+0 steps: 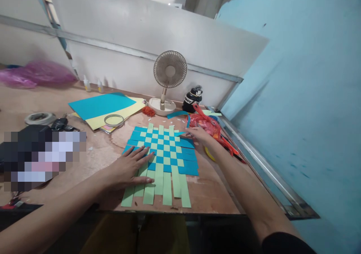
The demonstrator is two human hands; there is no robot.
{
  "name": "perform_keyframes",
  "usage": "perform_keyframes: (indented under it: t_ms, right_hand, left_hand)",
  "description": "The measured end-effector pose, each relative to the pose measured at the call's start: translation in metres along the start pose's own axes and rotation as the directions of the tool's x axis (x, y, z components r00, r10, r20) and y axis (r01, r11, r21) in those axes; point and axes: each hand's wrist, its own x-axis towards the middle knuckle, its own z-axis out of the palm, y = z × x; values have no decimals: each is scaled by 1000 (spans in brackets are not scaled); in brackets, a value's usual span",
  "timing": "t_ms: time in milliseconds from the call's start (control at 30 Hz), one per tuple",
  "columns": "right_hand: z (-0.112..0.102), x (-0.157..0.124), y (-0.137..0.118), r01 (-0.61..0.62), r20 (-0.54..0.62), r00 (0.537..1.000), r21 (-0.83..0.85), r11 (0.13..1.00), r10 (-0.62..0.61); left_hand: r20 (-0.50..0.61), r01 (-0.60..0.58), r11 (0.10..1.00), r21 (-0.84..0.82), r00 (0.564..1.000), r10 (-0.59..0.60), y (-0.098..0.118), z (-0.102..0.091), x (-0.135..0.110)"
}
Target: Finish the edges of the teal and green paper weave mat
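Note:
A woven paper mat of blue and pale green strips lies on the table in a checkerboard pattern. Long loose ends of the green strips reach toward the table's front edge, and blue ends stick out at both sides. My left hand rests flat on the mat's left part, fingers spread. At the upper right corner of the weave, my right hand has its fingers pinched on a blue paper strip. Another curved stretch of blue paper lies just beyond; whether it is the same strip I cannot tell.
A small fan and a black bottle stand at the back. Right of the mat lies a red plastic bag. Blue and yellow sheets, a tape roll, a ring and glue bottles are leftward.

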Motion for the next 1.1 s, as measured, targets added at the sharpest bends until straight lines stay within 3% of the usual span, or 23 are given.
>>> perform_keyframes:
  t_ms: [167, 400, 633, 800, 867, 933, 1000, 1100]
  right_hand:
    - [2, -3, -8, 52, 34, 998, 47, 998, -54]
    - [3, 31, -39, 181, -69, 979, -148, 972, -193]
    - [19, 65, -93, 383, -72, 900, -340, 859, -430]
    - [50, 48, -110, 483, -84, 834, -367, 795, -545]
    - [60, 22, -109, 501, -143, 794, -396, 770, -590]
    - [67, -13, -100, 561, -125, 750, -401, 724, -650]
    - [72, -53, -88, 603, -13, 758, -366, 709, -652]
    - [79, -105, -69, 602, 234, 798, -358, 714, -555]
  left_hand:
    - [-23, -3, 1000, -29, 1000, 3, -2, -2, 0]
    - [15, -31, 991, -132, 999, 33, 6, -16, -1]
    - [61, -164, 937, -308, 980, 192, 16, -31, -7]
    - [-38, -351, 832, -429, 927, 372, 22, -42, -10]
    - [-139, -302, 865, -401, 953, 269, 14, -40, -7]
    - [-246, -107, 932, -345, 969, 20, 0, -34, -1]
    - [-298, 154, 945, -287, 923, -241, -18, -24, 6]
    - [-191, 300, 935, -189, 923, -335, -38, -12, 14]
